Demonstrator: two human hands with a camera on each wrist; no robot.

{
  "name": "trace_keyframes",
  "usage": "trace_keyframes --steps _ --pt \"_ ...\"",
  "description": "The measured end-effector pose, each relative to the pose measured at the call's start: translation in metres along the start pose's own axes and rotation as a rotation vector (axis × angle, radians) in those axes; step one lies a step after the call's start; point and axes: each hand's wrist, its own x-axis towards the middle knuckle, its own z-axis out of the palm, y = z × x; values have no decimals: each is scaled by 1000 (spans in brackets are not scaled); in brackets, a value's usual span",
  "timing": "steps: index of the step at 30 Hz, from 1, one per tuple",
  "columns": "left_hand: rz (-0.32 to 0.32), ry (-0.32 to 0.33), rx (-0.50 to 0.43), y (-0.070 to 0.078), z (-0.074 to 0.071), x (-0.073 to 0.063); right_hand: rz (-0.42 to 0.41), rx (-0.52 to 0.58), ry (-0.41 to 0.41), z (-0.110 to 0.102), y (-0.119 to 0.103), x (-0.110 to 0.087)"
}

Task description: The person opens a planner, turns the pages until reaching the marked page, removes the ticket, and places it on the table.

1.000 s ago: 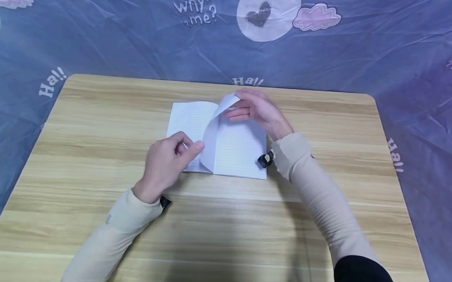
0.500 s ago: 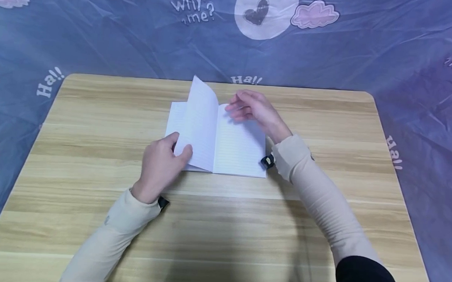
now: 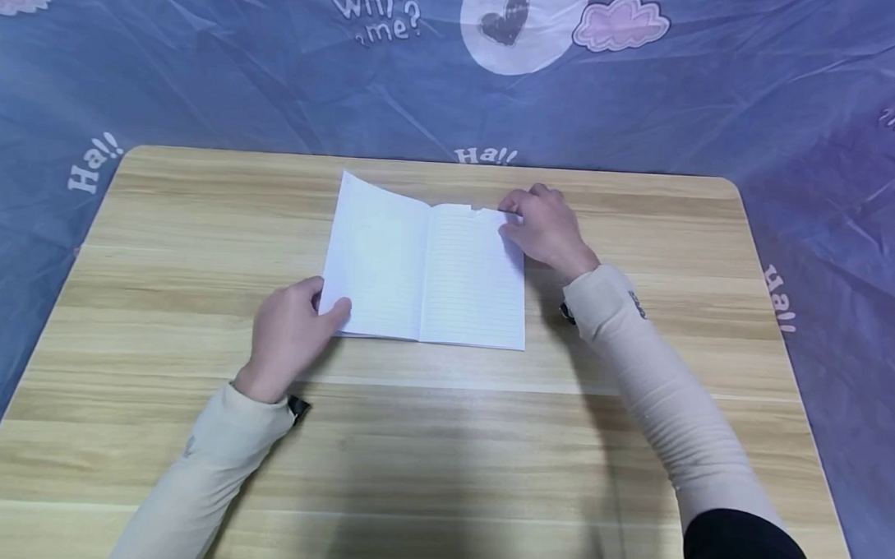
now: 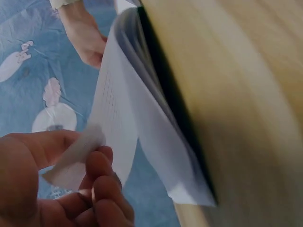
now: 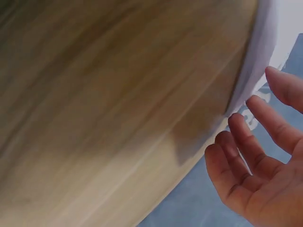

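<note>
A lined white notebook (image 3: 473, 280) lies spread on the wooden table. My left hand (image 3: 286, 331) pinches the lower outer corner of a left-side page (image 3: 378, 252) between thumb and fingers. That page (image 4: 113, 99) stands raised off the pages beneath in the left wrist view, and its upper corner sticks up past the notebook's top edge. At the upper right corner is my right hand (image 3: 549, 229), thumb over the page edge. In the right wrist view its fingers (image 5: 246, 135) are spread and slightly bent right beside the notebook's edge (image 5: 255, 61).
The light wooden table (image 3: 441, 460) extends around the notebook on all sides. Behind and beside it hangs a blue printed cloth (image 3: 277, 68) with clouds and lettering. Beige sleeves (image 3: 651, 385) cover both forearms, and a small black device (image 3: 298, 407) sits at the left wrist.
The page has swung over from the middle to the left side. My left hand has moved left and down with its corner; my right hand has let go and shifted right to the notebook's corner.
</note>
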Motion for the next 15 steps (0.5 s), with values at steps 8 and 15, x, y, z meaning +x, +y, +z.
trace_keyframes --steps 8,15 --pt "-56 -137 85 -16 -4 4 28 -66 3 1 6 1" --pt "-151 -238 129 -25 -7 8 16 -54 41 4 7 1"
